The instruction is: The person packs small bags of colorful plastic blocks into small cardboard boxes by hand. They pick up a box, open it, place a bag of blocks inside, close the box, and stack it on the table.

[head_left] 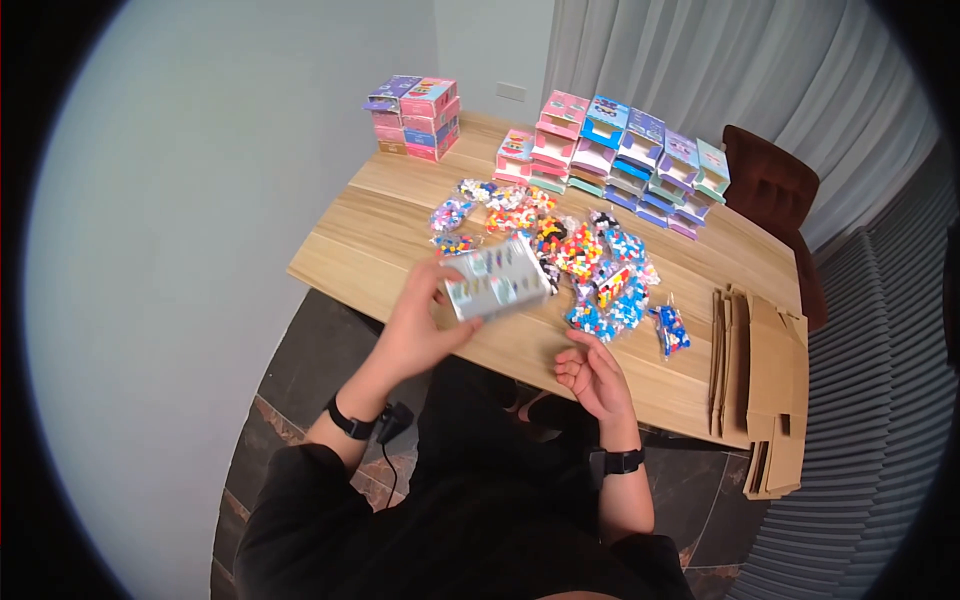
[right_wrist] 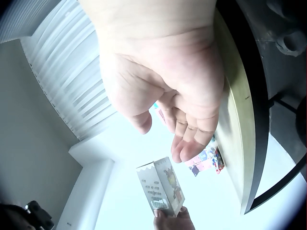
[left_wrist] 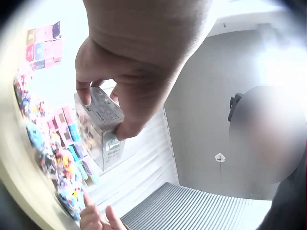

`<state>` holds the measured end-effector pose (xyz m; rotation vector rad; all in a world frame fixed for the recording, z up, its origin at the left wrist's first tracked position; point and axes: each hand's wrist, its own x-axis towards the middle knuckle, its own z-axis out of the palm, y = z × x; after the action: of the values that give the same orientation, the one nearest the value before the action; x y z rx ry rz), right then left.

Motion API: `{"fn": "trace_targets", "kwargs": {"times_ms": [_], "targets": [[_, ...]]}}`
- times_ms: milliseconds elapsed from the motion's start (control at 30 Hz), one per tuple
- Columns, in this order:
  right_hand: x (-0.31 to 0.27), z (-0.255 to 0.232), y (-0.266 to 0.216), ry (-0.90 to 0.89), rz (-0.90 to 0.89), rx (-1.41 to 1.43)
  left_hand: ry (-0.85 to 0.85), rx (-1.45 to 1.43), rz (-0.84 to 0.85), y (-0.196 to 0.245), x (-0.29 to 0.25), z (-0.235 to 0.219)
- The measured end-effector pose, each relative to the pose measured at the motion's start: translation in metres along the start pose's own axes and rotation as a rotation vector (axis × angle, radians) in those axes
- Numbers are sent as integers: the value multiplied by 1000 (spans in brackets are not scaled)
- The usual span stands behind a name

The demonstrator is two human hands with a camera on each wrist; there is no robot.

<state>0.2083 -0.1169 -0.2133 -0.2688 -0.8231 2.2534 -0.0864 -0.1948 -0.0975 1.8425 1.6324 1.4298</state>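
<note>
My left hand (head_left: 412, 322) grips a small printed cardboard box (head_left: 497, 278) by its near end, raised over the table's front edge. Small pictures cover the box's pale upper face. In the left wrist view the thumb and fingers clasp opposite sides of the box (left_wrist: 100, 125). My right hand (head_left: 594, 378) hovers palm-up near the table edge, fingers loosely bent, holding nothing. The right wrist view shows the box (right_wrist: 159, 186) beyond this hand's fingertips. Clear bags of colourful small pieces (head_left: 610, 285) lie just past both hands.
Stacked closed boxes (head_left: 430, 110) stand at the table's far left corner. Several rows of open-ended boxes (head_left: 620, 150) line the back. Flattened brown cardboard (head_left: 775, 370) leans along the right edge, near a lone bag of blue pieces (head_left: 672, 330). Behind is a brown chair (head_left: 775, 180).
</note>
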Motion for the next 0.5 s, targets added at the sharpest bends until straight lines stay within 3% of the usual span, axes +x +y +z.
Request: {"fn": "trace_targets", "kwargs": {"times_ms": [67,200,267,300,500], "targets": [[-1,-1,0,4,9,6,76,-30,-56,-23,22,-8],[-1,-1,0,-3,25,14,161,-253,-437,-72,94,-15],[-1,1,-1,-1,33,16,259,97,-269,-157,131,-8],[-1,0,-1,-10,35,20,273,146,-279,-178,148,-6],[-3,-5,-1,-58,40,23,245,273,-394,-243,213,13]]}}
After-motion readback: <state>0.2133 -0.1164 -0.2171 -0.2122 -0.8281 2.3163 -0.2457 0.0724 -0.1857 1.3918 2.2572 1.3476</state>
